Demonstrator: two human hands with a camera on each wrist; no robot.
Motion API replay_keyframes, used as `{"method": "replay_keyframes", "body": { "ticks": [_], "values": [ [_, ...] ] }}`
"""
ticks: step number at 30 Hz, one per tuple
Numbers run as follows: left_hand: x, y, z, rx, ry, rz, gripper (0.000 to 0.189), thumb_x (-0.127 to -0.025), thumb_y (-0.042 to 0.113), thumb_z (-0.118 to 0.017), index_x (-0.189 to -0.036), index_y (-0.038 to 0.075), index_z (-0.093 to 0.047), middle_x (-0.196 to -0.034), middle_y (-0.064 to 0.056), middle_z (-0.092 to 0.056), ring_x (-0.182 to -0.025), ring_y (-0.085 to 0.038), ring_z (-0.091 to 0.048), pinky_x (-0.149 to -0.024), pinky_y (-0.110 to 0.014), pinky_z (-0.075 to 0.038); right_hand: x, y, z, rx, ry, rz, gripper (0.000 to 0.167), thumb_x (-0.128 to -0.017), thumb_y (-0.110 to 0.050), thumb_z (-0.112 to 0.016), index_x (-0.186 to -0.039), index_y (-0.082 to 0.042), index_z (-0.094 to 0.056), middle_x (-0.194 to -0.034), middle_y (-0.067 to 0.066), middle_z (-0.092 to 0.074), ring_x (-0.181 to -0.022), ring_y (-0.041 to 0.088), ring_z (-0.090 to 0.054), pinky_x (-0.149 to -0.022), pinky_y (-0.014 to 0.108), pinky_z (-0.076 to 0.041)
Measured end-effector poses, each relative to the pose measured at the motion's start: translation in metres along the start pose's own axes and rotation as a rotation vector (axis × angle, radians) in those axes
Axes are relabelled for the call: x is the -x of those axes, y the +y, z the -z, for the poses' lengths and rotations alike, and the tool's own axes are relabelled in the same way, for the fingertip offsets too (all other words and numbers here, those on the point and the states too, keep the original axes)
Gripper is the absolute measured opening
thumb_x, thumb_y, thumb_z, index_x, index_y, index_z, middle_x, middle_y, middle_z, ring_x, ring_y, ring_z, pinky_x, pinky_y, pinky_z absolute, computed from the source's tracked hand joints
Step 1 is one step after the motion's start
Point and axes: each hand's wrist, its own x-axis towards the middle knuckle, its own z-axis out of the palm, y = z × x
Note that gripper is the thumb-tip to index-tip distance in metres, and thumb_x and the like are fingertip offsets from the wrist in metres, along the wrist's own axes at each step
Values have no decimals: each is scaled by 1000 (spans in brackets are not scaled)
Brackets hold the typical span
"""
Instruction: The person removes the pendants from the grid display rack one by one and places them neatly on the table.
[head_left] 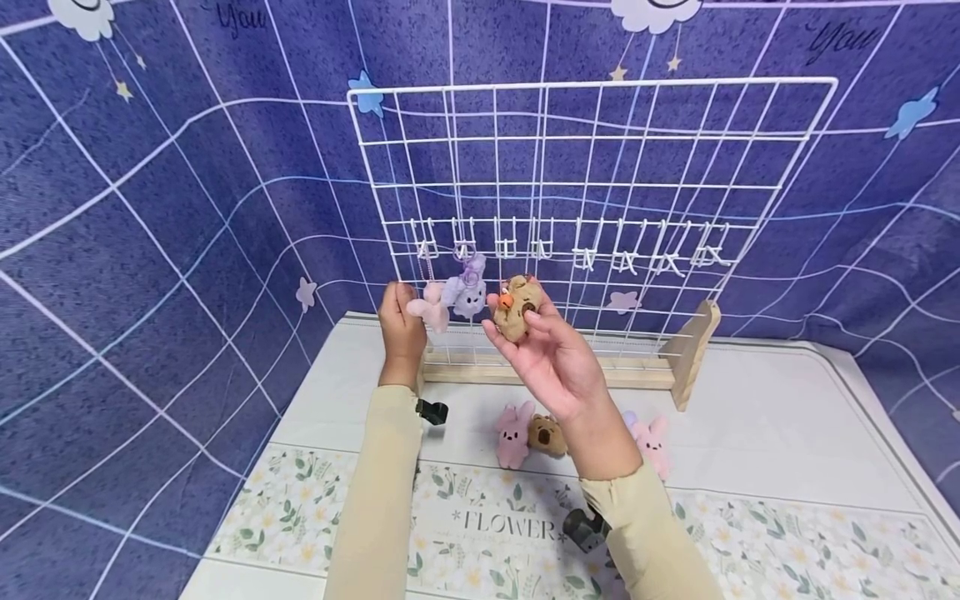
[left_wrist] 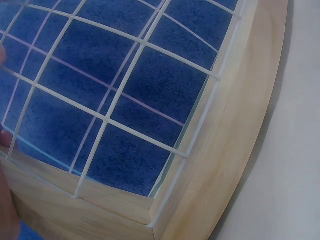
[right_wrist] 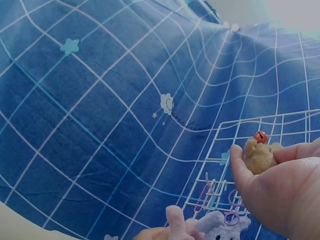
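Observation:
My right hand (head_left: 558,362) holds a small brown plush charm (head_left: 517,308) with an orange bell (right_wrist: 260,136), pinched between thumb and fingers in front of the rack. Its dark snout shows in the head view. My left hand (head_left: 401,329) grips the left side of the white wire grid rack (head_left: 600,137), low near its wooden base (head_left: 480,371). Just right of that hand hangs a pink plush charm (head_left: 431,308) on a bead chain. Beside it, a lilac plush charm (head_left: 467,293) hangs by a purple ring (right_wrist: 232,218).
Several white hooks (head_left: 626,262) line the grid's middle. On the table (head_left: 750,400) lie a pink plush bunny (head_left: 513,437), a brown plush (head_left: 547,435) and another pink bunny (head_left: 654,446), partly behind my right forearm. Blue patterned cloth (head_left: 187,208) surrounds the back and sides.

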Motion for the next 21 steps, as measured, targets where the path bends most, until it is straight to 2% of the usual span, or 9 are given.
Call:
{"method": "replay_keyframes", "body": {
  "ticks": [5, 9, 15, 18, 21],
  "values": [
    [0, 0, 0, 7, -2, 2, 32, -109, 0, -40, -82, -16, -46, -74, -6, -43, -71, 2, -39, -69, -16, -31, 2, 2, 3, 60, 7, -12, 41, -106, 5, -41, -138, -16, -54, -142, 16, -51, -129, 24, -63, -114, 42, -53],
    [0, 0, 0, 17, -3, 10, 32, -109, 0, -40, -82, -17, -46, -74, -4, -43, -70, 2, -39, -69, -15, -31, 2, 4, 5, 122, 29, -6, 40, -106, 3, -44, -140, -15, -52, -138, 10, -54, -124, 20, -64, -112, 37, -54],
    [0, 0, 1, 20, -6, 15, 32, -109, 0, -41, -83, -17, -46, -73, -7, -43, -70, 1, -39, -69, -16, -31, 2, 8, 10, 200, 87, -6, 36, -102, 1, -55, -133, -16, -57, -121, 1, -61, -108, 17, -63, -95, 25, -54],
    [0, 0, 1, 20, -9, 20, 32, -110, 0, -40, -83, -17, -46, -73, -9, -43, -71, 1, -40, -69, -16, -32, 3, 9, 12, 203, 112, -5, 39, -97, 3, -60, -131, -16, -58, -123, 2, -62, -110, 18, -63, -95, 26, -56],
    [0, 0, 1, 15, -11, 20, 32, -110, 0, -40, -83, -17, -47, -73, -11, -44, -71, 1, -40, -70, -16, -32, 5, 10, 14, 270, 137, 5, 39, -96, 5, -55, -129, -16, -56, -128, 4, -60, -113, 17, -64, -99, 26, -57]
  ]
}}
